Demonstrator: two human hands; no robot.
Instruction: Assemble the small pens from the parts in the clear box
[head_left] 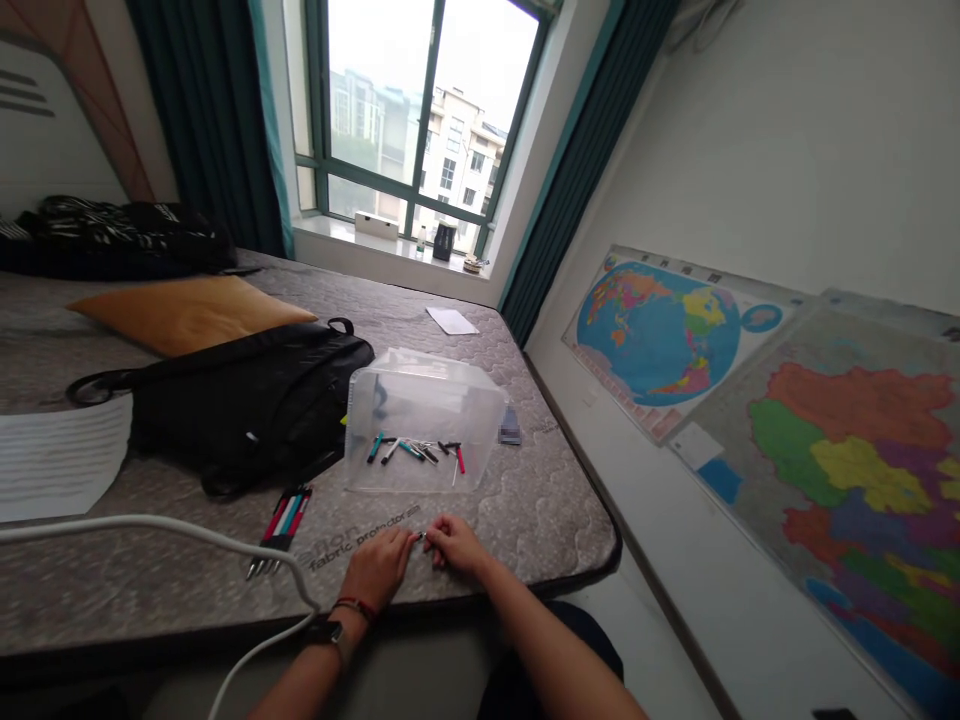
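My left hand (379,565), with a watch and a red cord at its wrist, is closed in a pinch near the mattress edge. Facing it, my right hand (454,545) is pinched too, and the fingertips of both nearly meet. Between them shows a small dark and whitish piece (422,536), too small to name. Just beyond the hands a clear plastic box (427,395) lies with its opening toward me. Inside it are several loose pen parts (409,449) in teal, black, white and red. Left of my left hand, several pens (281,522) lie side by side on the mattress.
The quilted mattress (547,500) ends close to me. A black backpack (247,410) lies left of the box, with an orange cushion (195,312) behind. A white cable (187,527) crosses the left front. Paper (64,455) lies at far left. Wall maps (667,330) hang right.
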